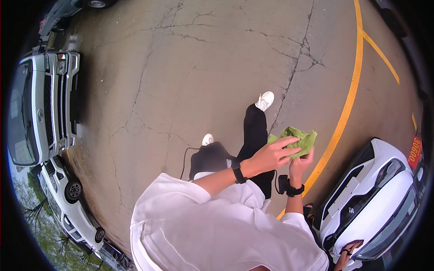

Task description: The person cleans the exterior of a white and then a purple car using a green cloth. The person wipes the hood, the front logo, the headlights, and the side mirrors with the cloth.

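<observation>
A crumpled green cloth [307,140] is held out in front of my body, over the pavement. My left hand [276,152] lies across its near side, with slightly spread fingers pressed onto the fabric. From below and to the right, my right hand [303,161] grips the same cloth, its fingers partly hidden behind it. Black bands circle both my wrists, and a small dark device with a cable is at the right one.
At right stands a white car [376,206]; another person's hand [352,246] holds a brown cloth against it. A silver-grey truck [42,108] and a white vehicle [67,210] are at left. Yellow lines [349,98] mark the cracked pavement. A red sign [414,152] stands beyond the car.
</observation>
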`<state>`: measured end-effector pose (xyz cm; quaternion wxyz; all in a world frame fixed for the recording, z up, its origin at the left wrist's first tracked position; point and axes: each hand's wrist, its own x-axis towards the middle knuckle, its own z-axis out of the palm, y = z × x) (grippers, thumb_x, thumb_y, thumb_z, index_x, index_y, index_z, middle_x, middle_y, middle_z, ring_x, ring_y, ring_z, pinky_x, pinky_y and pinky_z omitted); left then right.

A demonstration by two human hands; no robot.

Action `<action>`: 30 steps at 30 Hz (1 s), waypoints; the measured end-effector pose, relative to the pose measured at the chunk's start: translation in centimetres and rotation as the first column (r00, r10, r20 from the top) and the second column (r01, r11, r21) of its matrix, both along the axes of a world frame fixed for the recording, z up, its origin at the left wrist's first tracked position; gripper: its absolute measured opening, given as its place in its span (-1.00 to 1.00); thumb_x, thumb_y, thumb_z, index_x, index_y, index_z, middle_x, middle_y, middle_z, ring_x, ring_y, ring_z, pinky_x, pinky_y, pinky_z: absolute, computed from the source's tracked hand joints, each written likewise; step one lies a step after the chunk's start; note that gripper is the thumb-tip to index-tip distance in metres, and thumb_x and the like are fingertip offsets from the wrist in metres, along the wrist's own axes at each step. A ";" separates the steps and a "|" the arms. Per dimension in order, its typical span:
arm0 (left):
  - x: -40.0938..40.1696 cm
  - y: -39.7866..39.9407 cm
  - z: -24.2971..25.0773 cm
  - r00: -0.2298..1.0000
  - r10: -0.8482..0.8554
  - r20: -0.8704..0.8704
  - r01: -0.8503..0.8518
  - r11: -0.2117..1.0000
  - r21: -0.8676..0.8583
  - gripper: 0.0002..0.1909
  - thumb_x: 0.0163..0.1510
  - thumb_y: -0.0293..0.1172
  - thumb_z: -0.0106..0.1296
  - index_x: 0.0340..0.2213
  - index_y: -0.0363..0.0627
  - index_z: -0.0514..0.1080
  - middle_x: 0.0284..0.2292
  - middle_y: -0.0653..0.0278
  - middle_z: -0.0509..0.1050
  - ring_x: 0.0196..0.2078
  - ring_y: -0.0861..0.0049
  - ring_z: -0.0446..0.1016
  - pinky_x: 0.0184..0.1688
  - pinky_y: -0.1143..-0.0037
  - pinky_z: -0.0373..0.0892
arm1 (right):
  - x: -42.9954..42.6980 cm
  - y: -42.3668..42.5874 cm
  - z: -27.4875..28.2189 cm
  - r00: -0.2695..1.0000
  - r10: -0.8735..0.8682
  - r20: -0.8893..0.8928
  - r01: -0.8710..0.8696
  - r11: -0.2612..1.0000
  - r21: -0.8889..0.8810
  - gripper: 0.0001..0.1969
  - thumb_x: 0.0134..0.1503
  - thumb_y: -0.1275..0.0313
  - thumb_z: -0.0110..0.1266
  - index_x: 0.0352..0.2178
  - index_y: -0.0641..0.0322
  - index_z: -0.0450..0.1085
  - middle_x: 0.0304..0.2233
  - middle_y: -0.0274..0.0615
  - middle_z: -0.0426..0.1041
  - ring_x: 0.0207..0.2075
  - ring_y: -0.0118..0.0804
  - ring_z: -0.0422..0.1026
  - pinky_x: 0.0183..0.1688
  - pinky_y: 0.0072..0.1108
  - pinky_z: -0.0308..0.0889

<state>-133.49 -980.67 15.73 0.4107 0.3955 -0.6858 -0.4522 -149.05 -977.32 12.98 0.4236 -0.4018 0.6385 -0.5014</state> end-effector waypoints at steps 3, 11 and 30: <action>-4.7 -13.5 -0.9 0.998 0.005 0.054 -0.002 0.998 -0.060 -0.58 -0.12 -0.57 0.08 -0.14 -0.11 0.48 0.04 0.13 0.36 0.03 0.24 0.40 0.01 0.40 0.37 | -4.9 -14.1 -1.4 0.993 0.045 0.107 -0.044 0.999 -0.015 -0.71 0.08 0.65 0.00 -0.12 0.35 0.29 -0.18 -0.24 0.41 -0.17 -0.47 0.40 -0.11 -0.61 0.33; -15.5 -47.7 5.1 0.988 0.089 0.128 -0.070 0.987 -0.143 -0.54 -0.17 -0.63 0.09 -0.14 -0.05 0.50 0.02 0.11 0.38 -0.10 0.19 0.48 -0.14 0.41 0.45 | -17.0 -49.4 3.6 0.948 0.247 0.201 -0.221 0.965 -0.143 -0.74 0.06 0.68 0.02 -0.17 0.34 0.33 -0.08 -0.24 0.34 -0.11 -0.44 0.39 -0.07 -0.60 0.32; -69.9 -104.3 -2.1 0.432 -0.892 0.131 0.898 0.439 0.029 -0.59 -0.16 -0.57 0.10 -0.18 -0.07 0.52 0.09 0.04 0.28 0.10 0.10 0.32 0.09 0.31 0.32 | -61.4 -91.1 -2.7 0.633 -0.749 0.193 0.771 0.633 -0.070 -0.86 0.11 0.63 0.02 -0.27 0.36 0.31 -0.07 -0.21 0.37 -0.09 -0.43 0.37 -0.04 -0.57 0.30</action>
